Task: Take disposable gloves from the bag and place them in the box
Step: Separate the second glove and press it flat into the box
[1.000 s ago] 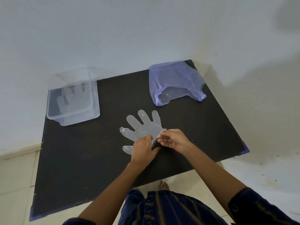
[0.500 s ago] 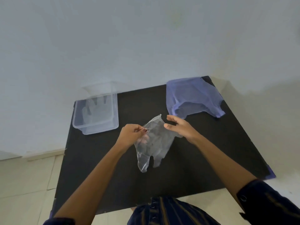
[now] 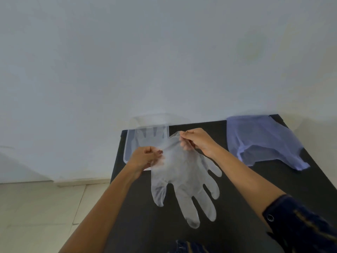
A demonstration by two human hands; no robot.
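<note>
A clear disposable glove hangs in the air over the black table, fingers pointing down. My left hand pinches its cuff at the left and my right hand pinches the cuff at the upper right. The clear plastic box stands at the table's far left, just behind my left hand, with another clear glove lying inside it. The bluish plastic bag lies crumpled at the table's far right.
The black table stands against a white wall. Pale floor tiles show to the left of the table. A dark striped sleeve covers my right forearm near the frame's bottom right.
The glove lay flat on the table a second ago; both hands lifted it by the cuff and carried it left toward the box. It now hangs spread out, fingers down.
</note>
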